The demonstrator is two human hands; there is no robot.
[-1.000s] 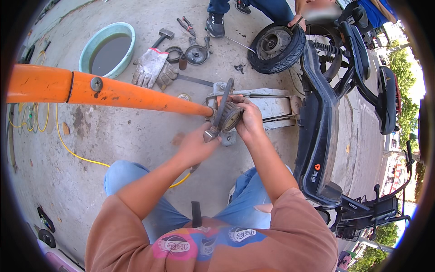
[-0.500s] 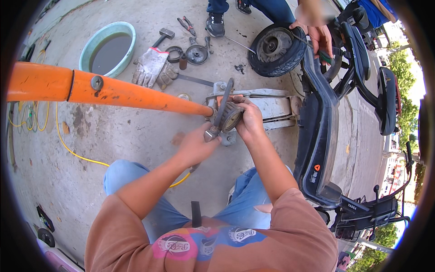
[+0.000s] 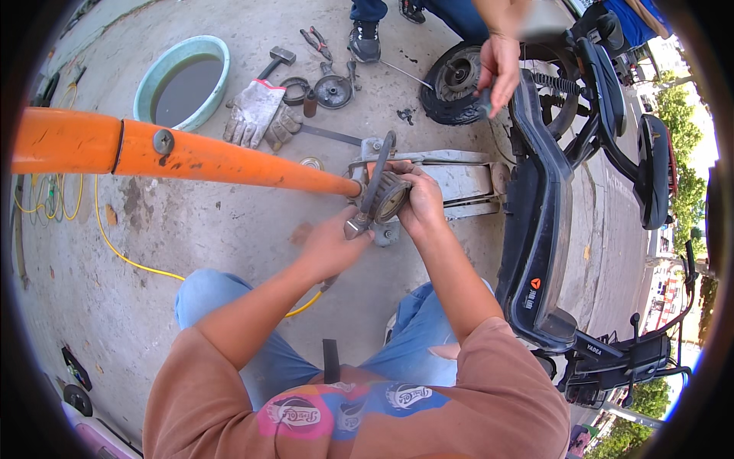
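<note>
- A round metal part with a dark ring looped over it is held above the concrete floor, in front of the person's knees and just at the tip of a long orange pole.
- The part is clasped from the right by the right hand, its grip clamped around the rim, as it was half a second before.
- A small metal piece at the part's lower left is pinched by the left hand, its grip closed on it; this hold is unchanged.
- A grey metal frame is seen lying on the floor directly behind the part.
- A dark scooter body stands just to the right.
- Further back, a work glove, a hammer, pliers and a green basin of water are laid out.
- Another person's hand has been lowered from the scooter's top edge to beside a small wheel.
</note>
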